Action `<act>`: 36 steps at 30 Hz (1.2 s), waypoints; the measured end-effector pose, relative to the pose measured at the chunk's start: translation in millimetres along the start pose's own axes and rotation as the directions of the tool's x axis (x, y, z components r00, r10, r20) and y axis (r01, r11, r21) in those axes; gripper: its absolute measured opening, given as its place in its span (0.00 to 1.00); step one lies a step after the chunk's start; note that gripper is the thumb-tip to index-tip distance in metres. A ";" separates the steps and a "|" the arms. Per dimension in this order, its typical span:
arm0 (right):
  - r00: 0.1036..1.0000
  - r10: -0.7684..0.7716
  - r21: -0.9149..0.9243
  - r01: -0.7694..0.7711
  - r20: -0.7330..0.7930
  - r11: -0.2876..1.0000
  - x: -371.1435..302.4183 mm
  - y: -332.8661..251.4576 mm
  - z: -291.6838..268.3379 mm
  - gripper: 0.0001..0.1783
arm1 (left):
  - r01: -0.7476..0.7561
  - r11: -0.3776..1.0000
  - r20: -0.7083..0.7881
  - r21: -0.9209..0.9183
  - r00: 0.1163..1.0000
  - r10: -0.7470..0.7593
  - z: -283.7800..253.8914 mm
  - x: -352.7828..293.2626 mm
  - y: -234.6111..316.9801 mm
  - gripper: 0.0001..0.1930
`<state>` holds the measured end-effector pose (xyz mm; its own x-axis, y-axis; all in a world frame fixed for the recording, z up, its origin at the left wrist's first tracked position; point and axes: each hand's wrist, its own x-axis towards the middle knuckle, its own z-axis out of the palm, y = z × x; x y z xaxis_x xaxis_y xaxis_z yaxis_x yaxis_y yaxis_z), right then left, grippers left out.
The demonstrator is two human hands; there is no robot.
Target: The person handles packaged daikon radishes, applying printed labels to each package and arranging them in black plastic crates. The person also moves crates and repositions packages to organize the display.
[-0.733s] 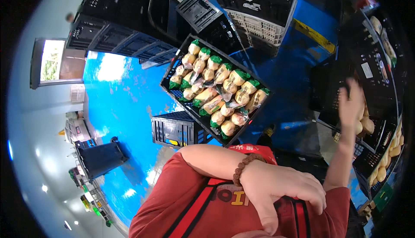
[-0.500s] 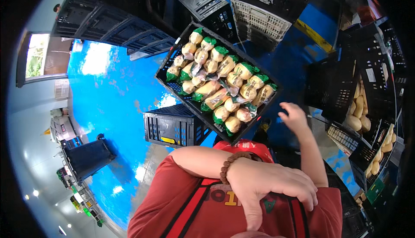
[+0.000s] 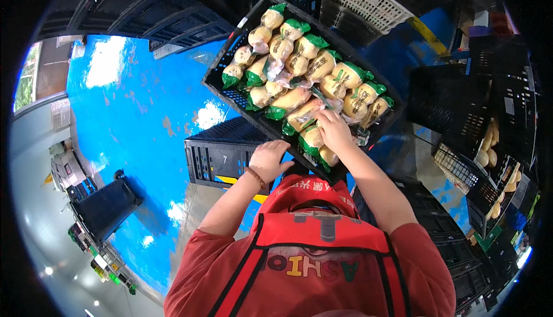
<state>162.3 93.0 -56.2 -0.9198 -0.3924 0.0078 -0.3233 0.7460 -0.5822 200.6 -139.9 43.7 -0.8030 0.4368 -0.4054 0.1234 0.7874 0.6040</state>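
A black plastic crate (image 3: 230,95) is tilted across the middle, its near corner close to my body. Rows of bagged lotus roots (image 3: 298,63), pale and lobed in clear plastic with green ends, fill it. My right hand (image 3: 334,131) reaches over the near right side, fingers bent and closed on a bagged lotus root in the nearer row; its fingertips are partly hidden. My left hand (image 3: 269,160) is at the crate's near left rim, thumb spread from its loosely bent fingers, with nothing visible in it.
Beneath the near left side stands another black crate (image 3: 222,154) with a yellow label. At right, stacked black crates (image 3: 446,101) hold more pale roots (image 3: 487,157). A white slatted crate (image 3: 368,3) stands behind. To the left stretches a blue floor (image 3: 138,109) with a dark cart (image 3: 106,210).
My left hand has swung from in front of my chest to the crate's near left rim. My right hand has moved left from beside the crate onto the bagged roots.
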 end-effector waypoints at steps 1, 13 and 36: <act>0.999 -0.052 -0.101 0.053 0.013 0.993 11.4 3.0 8.4 0.19 | 0.007 0.999 -0.016 0.038 1.000 -0.007 7.7 0.5 -13.4 0.23; 0.962 -0.268 -0.013 0.269 0.049 0.963 3.2 0.8 -18.1 0.04 | 0.115 0.993 -0.300 -0.027 0.947 -0.118 51.0 42.1 -5.3 0.39; 0.575 0.618 0.648 -0.750 0.536 0.136 78.3 32.3 122.5 0.21 | -0.028 0.304 -0.261 -0.952 0.590 -0.764 18.0 -61.6 -64.0 0.03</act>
<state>107.1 20.5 -174.1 -0.6095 -0.0524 -0.7911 0.7898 0.0473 -0.6116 252.7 -209.4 17.7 -0.7204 -0.4575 -0.5212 -0.4951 -0.1871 0.8485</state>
